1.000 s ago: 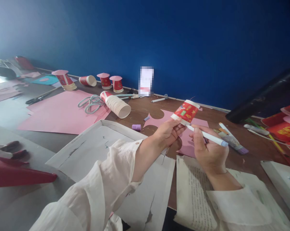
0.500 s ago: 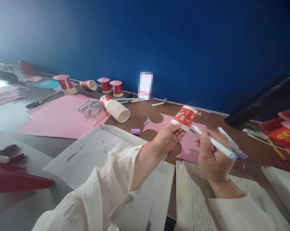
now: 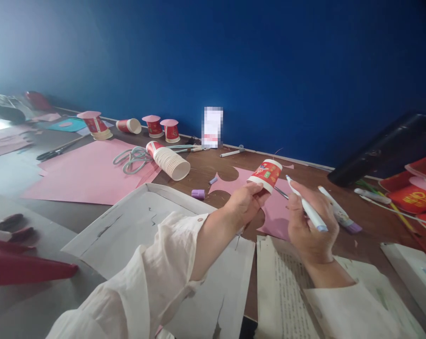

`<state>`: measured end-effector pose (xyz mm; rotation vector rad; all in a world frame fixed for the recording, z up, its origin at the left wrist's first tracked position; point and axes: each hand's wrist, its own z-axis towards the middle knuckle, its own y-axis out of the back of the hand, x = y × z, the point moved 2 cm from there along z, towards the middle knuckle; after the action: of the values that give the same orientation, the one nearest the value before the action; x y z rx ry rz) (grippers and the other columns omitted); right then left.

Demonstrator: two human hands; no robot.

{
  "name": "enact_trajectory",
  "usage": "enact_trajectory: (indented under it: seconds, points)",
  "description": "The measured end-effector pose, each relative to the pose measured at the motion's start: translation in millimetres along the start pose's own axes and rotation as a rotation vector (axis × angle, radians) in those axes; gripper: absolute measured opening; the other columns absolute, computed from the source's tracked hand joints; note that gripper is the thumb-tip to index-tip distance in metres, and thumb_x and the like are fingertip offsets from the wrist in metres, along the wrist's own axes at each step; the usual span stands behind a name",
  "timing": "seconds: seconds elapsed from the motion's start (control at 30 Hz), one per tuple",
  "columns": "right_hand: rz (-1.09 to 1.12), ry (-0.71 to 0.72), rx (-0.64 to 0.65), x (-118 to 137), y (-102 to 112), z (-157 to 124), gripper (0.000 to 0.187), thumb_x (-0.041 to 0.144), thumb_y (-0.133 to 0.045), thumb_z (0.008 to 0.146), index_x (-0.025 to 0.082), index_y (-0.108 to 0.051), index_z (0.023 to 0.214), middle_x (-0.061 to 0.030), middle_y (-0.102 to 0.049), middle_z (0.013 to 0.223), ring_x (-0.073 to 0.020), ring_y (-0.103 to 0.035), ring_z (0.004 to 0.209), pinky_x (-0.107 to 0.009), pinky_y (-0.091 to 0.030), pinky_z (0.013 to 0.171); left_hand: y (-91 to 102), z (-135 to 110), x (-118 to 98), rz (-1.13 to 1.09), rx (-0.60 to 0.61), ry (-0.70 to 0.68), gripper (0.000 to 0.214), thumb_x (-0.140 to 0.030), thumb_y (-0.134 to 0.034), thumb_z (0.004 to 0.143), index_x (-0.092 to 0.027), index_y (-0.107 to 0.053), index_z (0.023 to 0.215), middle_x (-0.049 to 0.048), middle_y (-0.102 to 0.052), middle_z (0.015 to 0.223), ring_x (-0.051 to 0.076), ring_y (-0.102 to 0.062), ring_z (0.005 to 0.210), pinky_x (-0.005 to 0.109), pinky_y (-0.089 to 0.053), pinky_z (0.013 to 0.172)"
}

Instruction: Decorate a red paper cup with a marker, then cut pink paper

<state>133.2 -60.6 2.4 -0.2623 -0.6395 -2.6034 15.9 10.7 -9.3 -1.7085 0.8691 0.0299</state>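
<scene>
My left hand (image 3: 247, 201) is closed on a red paper cup (image 3: 265, 175) with white rims and printed figures, held tilted above the table. To its right, my right hand (image 3: 313, 221) grips a white marker (image 3: 309, 207), its blue-grey tip pointing up and left, apart from the cup. Below both hands lies a pink paper sheet (image 3: 276, 216) with round pieces cut out of its edges. A dark metal tool, perhaps scissors, shows partly between the hands. Another white marker (image 3: 340, 209) with a purple end rests right of my right hand.
Pink-topped red cups (image 3: 151, 126) stand along the blue wall. A cup stack (image 3: 168, 161) lies beside a coiled cord (image 3: 133, 159). A white box lid (image 3: 128, 235) and an open book (image 3: 281, 282) occupy the front. A black cylinder (image 3: 378, 148) leans at right.
The cup has shifted slightly left and down and turned a little. The marker in my right hand has swung to a steeper angle, its tip now higher and farther from the cup.
</scene>
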Motion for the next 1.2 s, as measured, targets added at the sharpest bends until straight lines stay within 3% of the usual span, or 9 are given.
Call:
enact_trajectory:
  seconds: [0.23,0.43,0.9,1.2]
  points:
    - [0.049,-0.029,0.036,2.9,-0.4,-1.5,0.024,0.018,-0.061,0.092,0.016,-0.071,0.113,-0.0088,-0.076,0.095,-0.0199,-0.071,0.083,-0.034,-0.056,0.08,1.0,-0.9,4.4,0.151,0.033,0.025,0.017,-0.005,-0.054,0.087,-0.011,-0.068,0.08,0.0084,-0.068,0.084,0.012,-0.063,0.077,0.029,-0.049,0.099]
    - [0.066,-0.056,0.048,2.0,0.0,-0.8,0.021,0.019,-0.06,0.092,0.014,-0.072,0.109,-0.0103,-0.076,0.091,-0.0209,-0.072,0.082,-0.035,-0.056,0.079,0.1,-0.2,9.5,0.248,0.176,0.023,0.02,-0.003,-0.051,0.087,-0.008,-0.07,0.084,0.0108,-0.07,0.091,0.014,-0.065,0.086,0.033,-0.045,0.103]
    - [0.014,-0.049,0.017,0.5,-0.2,0.9,0.02,0.021,-0.06,0.092,0.016,-0.073,0.106,-0.0095,-0.077,0.09,-0.0208,-0.073,0.081,-0.034,-0.057,0.076,4.8,5.0,12.6,0.263,0.227,-0.006,0.009,-0.004,-0.064,0.081,-0.008,-0.073,0.081,0.0131,-0.07,0.096,0.017,-0.065,0.09,0.037,-0.042,0.106]
    - [0.003,-0.078,0.025,-1.3,-2.0,-0.9,0.02,0.023,-0.06,0.092,0.015,-0.073,0.105,-0.0103,-0.077,0.086,-0.0222,-0.073,0.08,-0.036,-0.057,0.076,5.4,4.3,14.2,0.337,0.22,-0.026,0.011,-0.007,-0.064,0.081,-0.008,-0.074,0.083,0.0082,-0.068,0.079,0.015,-0.063,0.081,0.037,-0.043,0.102]
